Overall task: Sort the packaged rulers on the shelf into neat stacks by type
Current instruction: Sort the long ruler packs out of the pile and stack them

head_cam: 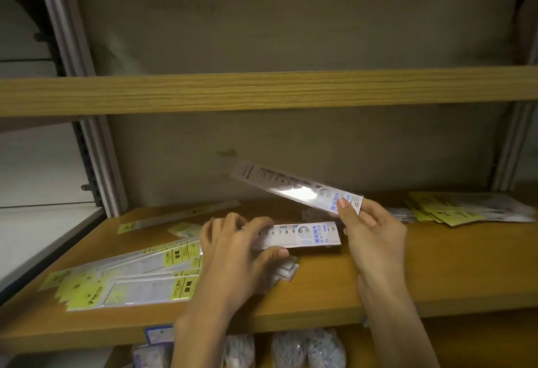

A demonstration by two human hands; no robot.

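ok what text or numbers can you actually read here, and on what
"1 2 3 4": scale of the raised ruler in the right hand.
"15": its near end.
"6 7 8 9 10 11" and "15": lower ruler under the left hand.
Blue label characters on both rulers: too blurred.
Yellow-labelled packs: unreadable.

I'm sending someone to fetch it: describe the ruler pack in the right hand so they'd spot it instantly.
Look at the lower wooden shelf, above its middle, where the right hand pinches one end of a ruler pack. It is raised off the shelf and slants up to the left. Its twin, with the same blue label, lies lower and level under the left hand.
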